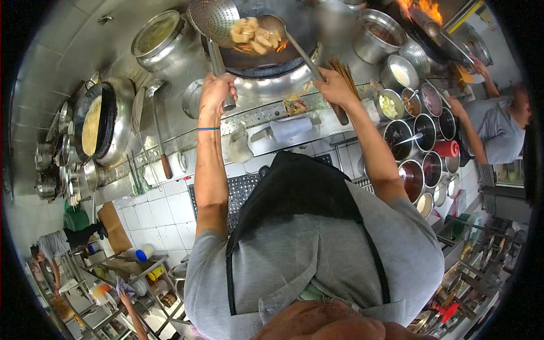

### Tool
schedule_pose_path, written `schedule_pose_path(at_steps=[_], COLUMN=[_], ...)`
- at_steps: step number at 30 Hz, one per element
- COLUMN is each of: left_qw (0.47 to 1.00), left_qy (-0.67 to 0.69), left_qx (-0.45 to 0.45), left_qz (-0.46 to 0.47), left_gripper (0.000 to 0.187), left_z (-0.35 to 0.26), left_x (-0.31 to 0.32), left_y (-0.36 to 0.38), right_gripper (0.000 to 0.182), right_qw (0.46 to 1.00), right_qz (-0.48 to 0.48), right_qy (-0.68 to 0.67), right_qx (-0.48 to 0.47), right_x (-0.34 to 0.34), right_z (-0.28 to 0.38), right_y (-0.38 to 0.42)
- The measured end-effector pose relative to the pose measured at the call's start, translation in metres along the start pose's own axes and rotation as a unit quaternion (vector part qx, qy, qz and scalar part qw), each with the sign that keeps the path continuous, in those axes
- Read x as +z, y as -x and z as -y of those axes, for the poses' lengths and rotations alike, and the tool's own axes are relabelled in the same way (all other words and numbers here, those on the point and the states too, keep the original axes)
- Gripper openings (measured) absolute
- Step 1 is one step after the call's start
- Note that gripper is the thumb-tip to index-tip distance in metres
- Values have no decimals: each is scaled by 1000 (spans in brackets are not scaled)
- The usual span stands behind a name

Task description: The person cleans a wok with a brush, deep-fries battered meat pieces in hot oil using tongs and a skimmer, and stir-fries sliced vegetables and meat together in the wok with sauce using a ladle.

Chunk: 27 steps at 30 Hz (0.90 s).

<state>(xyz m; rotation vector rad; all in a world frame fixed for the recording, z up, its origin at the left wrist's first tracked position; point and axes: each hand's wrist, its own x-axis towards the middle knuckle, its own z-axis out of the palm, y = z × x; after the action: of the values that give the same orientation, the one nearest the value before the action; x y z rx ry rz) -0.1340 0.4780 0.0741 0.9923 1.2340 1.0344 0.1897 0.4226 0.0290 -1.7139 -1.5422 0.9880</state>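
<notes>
My left hand [218,93] is wrapped round the metal handle of a perforated strainer [211,18], whose bowl hangs over the left part of a dark wok [241,63]. Closed on the handle of a ladle [273,25] is my right hand [335,88], to the right of the strainer. Pale brown food pieces [258,37] and some orange strips lie between the strainer and the ladle bowl, above the wok. The food is slightly blurred.
A lidded pot [157,35] and a second wok [96,119] stand at the left. Sauce and ingredient containers [399,136] crowd the right. Beyond them, a co-worker [496,127] works at a wok with flames [425,11]. A white cloth [290,129] lies on the counter's front edge.
</notes>
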Motion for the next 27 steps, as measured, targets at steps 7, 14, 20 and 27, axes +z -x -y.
schedule_pose_path(at_steps=[7,14,20,27], left_qw=[993,972,860,868], left_qy=[-26,200,482,-457], left_qx=[63,-72,-156,35], left_qz=[-93,-100,61,-192], left_gripper=[17,7,3,24], left_z=[-7,99,172,213], left_x=[-53,-131,-153,-163], left_y=[52,96,105,84], right_gripper=[48,49,54,48], right_qw=[979,992,987,936], right_qz=[-171,-99,131,-53], right_qy=[79,81,94,346], right_qx=[-72,-10,10,-37], right_x=[-15,-10,8,-63], right_z=[5,21,48,59], right_y=[15,-59,-70,30])
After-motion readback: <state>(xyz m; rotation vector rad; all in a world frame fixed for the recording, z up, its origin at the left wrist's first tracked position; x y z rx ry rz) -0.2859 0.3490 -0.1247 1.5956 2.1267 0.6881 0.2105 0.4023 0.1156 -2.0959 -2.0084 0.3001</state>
